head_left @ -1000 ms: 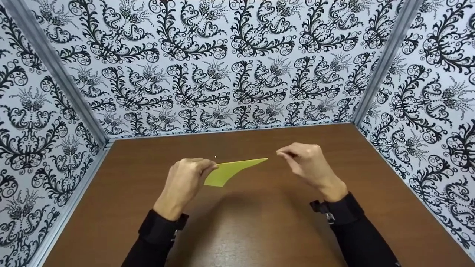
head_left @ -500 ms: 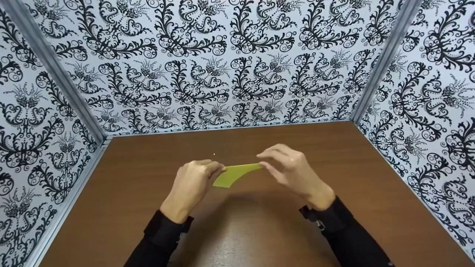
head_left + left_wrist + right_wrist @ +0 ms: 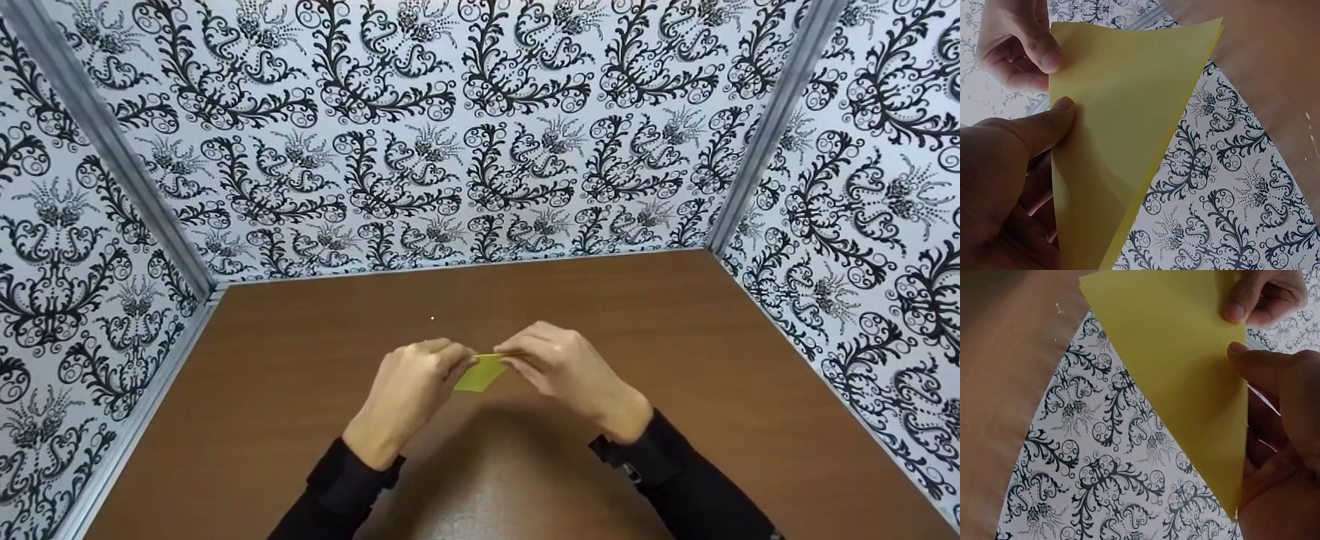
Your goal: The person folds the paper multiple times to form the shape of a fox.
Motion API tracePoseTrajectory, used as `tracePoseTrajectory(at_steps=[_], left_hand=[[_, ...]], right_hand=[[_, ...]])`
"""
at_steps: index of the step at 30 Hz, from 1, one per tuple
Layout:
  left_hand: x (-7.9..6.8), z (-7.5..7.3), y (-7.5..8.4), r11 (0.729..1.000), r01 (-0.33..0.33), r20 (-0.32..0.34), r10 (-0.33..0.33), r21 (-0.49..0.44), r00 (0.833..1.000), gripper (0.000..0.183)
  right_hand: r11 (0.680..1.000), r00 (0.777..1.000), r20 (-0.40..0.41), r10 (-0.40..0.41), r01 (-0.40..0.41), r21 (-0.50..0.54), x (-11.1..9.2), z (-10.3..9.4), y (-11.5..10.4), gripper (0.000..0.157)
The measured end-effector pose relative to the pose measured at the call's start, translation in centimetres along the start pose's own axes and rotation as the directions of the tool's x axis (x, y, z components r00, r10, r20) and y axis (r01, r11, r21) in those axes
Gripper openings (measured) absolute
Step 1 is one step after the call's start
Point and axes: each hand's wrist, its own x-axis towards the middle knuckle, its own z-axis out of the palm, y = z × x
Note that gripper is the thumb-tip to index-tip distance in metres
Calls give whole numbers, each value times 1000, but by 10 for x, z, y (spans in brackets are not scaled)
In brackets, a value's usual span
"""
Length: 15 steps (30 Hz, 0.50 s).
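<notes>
A yellow sheet of paper [image 3: 481, 375], folded into layers, is held up above the table between both hands. My left hand [image 3: 412, 394] pinches its upper edge, thumb on the near face, as the left wrist view shows. Close beside it, my right hand [image 3: 574, 375] pinches the same edge. In the left wrist view the paper [image 3: 1123, 101] tapers downward, and a second layer shows along its slanted side. The right wrist view has the paper [image 3: 1179, 360] narrowing to a point near the right palm. The fingers behind the sheet are partly hidden.
The brown wooden table [image 3: 300, 322] lies beneath the hands. Patterned black-and-white panels [image 3: 480, 135] wall it at the back and both sides, with grey metal posts [image 3: 120, 150] at the corners. A tiny white speck [image 3: 432, 318] shows on the table.
The right hand has come left to the paper and now pinches its edge near the left hand. The left hand has shifted slightly right with the paper. Both hands sit lower in view.
</notes>
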Motion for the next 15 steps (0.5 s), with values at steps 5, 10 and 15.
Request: tracePoseTrajectory(at_steps=[5, 10, 15], left_hand=[[-2, 4, 4, 999, -24, -12, 25, 29, 1000, 6], [-2, 9, 7, 996, -66, -49, 69, 59, 996, 10], [-2, 15, 10, 991, -109, -91, 116, 72, 989, 10]], right_hand=[[1000, 1000, -9, 3, -4, -22, -1, 2, -2, 20], [1000, 1000, 0, 6, -6, -11, -1, 3, -5, 19], [1000, 1000, 12, 7, -7, 10, -2, 6, -5, 20]])
